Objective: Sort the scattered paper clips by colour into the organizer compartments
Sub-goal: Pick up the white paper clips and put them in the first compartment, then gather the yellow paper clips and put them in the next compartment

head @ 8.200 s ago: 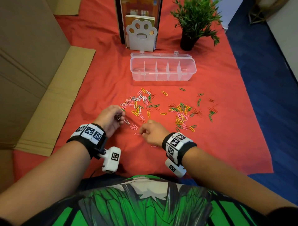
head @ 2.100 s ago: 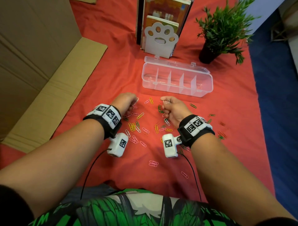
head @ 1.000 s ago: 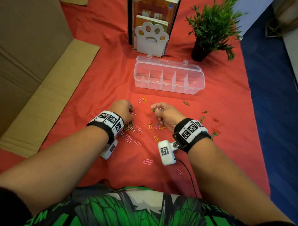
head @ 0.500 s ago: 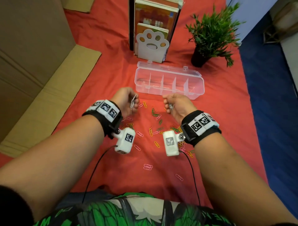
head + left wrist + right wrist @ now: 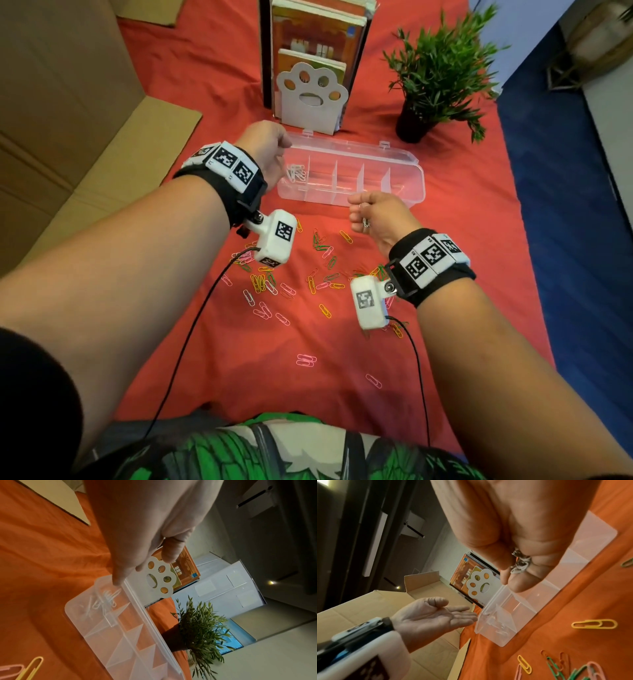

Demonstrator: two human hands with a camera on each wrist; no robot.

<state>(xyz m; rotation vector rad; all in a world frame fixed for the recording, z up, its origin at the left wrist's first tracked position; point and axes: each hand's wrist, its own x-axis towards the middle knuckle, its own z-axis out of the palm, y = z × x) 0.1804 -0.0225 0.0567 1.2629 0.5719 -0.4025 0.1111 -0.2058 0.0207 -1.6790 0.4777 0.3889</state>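
Note:
The clear organizer (image 5: 416,185) lies open on the red cloth. A bunch of white clips (image 5: 296,172) lies in its leftmost compartment, also seen in the left wrist view as white clips (image 5: 104,601). My left hand (image 5: 284,145) hovers over that compartment, fingers straight and palm empty (image 5: 464,614). My right hand (image 5: 358,209) is just in front of the organizer's near wall and pinches several white clips (image 5: 520,562) between thumb and fingers. Pink, yellow, green and orange clips (image 5: 291,284) lie scattered on the cloth below both wrists.
A paw-shaped bookend (image 5: 310,99) with books stands right behind the organizer. A potted plant (image 5: 435,75) is at the back right. Flat cardboard (image 5: 102,164) lies along the left. The cloth's right edge (image 5: 513,192) meets blue floor.
Both hands have moved forward from the clip pile to the organizer. The left hand has opened and its white clips now lie in the leftmost compartment. The right hand still holds its clips.

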